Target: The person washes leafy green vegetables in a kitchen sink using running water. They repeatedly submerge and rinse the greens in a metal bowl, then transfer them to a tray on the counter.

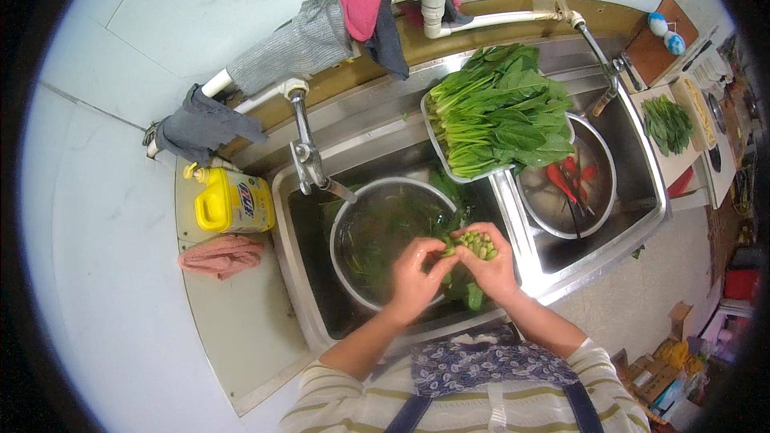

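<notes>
My right hand (494, 261) grips a bunch of leafy greens (478, 245), its pale cut stem ends pointing up. At the left side of that bunch, the thumb and fingers of my left hand (418, 276) pinch a stem. Both hands are over the right rim of a round metal basin (340, 270) in the left sink. Dark water and loose green leaves fill the basin. Some leaves hang below my right hand. A white plastic basket (444, 162) piled with leafy greens (505, 111) stands across the divider at the back.
A faucet (310, 156) reaches over the basin's left rim. In the right sink, another metal basin (612, 177) holds red-handled utensils (560, 181) in water. A yellow soap jug (234, 199) and a pink cloth (221, 255) sit left. More greens (666, 124) lie on the right counter.
</notes>
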Motion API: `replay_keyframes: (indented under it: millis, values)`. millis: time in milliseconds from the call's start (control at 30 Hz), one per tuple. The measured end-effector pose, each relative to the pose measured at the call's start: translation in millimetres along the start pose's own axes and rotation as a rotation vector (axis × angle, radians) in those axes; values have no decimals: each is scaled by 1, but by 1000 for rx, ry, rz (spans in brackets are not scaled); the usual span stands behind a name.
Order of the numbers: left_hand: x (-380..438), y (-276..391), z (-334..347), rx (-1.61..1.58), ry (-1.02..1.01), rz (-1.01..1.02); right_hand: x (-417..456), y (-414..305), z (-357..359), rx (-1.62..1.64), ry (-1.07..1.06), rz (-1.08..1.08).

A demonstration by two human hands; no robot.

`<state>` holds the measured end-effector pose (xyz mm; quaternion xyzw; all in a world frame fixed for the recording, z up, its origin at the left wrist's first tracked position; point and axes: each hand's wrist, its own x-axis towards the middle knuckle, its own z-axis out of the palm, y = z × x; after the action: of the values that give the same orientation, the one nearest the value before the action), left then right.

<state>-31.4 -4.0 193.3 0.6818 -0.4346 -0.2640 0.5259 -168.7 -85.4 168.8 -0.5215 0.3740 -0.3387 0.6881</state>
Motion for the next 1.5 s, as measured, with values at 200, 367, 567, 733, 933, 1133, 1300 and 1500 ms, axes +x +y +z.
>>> replay_keyframes:
  millis: [200, 367, 567, 733, 933, 1133, 1300, 1500]
  values:
    - [-12, 10, 7, -69, -52, -27, -9, -10, -2, 63, 48, -16]
    - [-10, 10, 13, 57, -21, 114, -17, -6, -6, 90, 27, -27]
    - [-21, 3, 28, 261, -45, 197, -22, -2, -9, 166, 45, 9]
    - [-42, 5, 41, -77, -197, -33, -24, 4, -24, 203, 148, 116]
    - [-58, -71, 34, -109, -364, -408, -22, 20, -73, 59, 407, 200]
    - [-28, -200, 20, 557, -16, -241, -27, 18, -119, 155, 459, 173]
    - [-50, -266, 50, 840, -451, -288, -28, 23, -118, 205, 478, 213]
    - [-30, -244, 16, -51, -424, -683, -32, 22, -130, 207, 513, 188]
